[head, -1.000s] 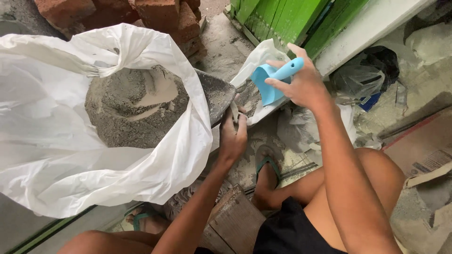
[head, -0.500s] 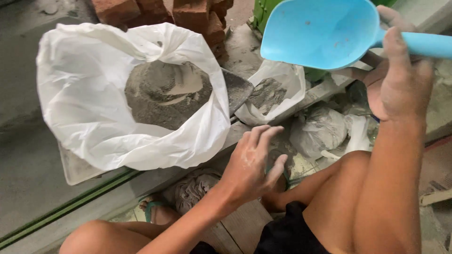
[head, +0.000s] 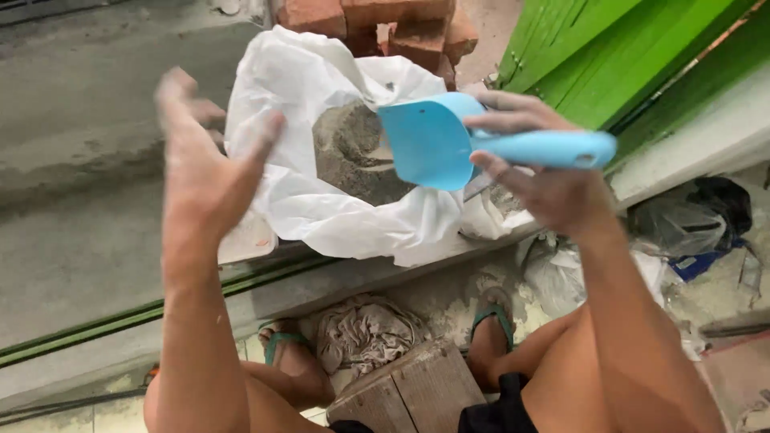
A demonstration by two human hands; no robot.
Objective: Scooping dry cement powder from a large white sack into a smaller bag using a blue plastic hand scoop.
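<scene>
A: Since half a second ago the right hand (head: pixel 553 188) has brought the blue scoop (head: pixel 449 144) down from the upper right, so its bowl now sits over the mouth of the white bag (head: pixel 321 200). The left hand (head: pixel 204 160) has risen from near the knee and now hangs in the air left of the bag.

B: How is each grip?

A: The right grip is closed around the scoop's handle, thumb along the top, fingers curled beneath. The left grip is open, fingers spread, dusty, holding nothing; it is slightly blurred.

B: Where exactly is the scoop?

A: Its bowl points left, over the right edge of the grey powder (head: pixel 353 156) inside the bag. Whether it touches the powder I cannot tell.

B: And around the bag?

A: The bag stands open on a concrete ledge (head: pixel 96 144), its plastic folded outward. Red bricks (head: pixel 385 24) are stacked just behind it, and green boards (head: pixel 593 40) lean at the upper right. A second, smaller plastic bag lies just right of the white one, mostly hidden by the hand.

B: Lower down?

A: The person's feet wear green sandals (head: pixel 493 321). Between them lie a crumpled rag (head: pixel 365 333) and a wooden block (head: pixel 417 393).
</scene>
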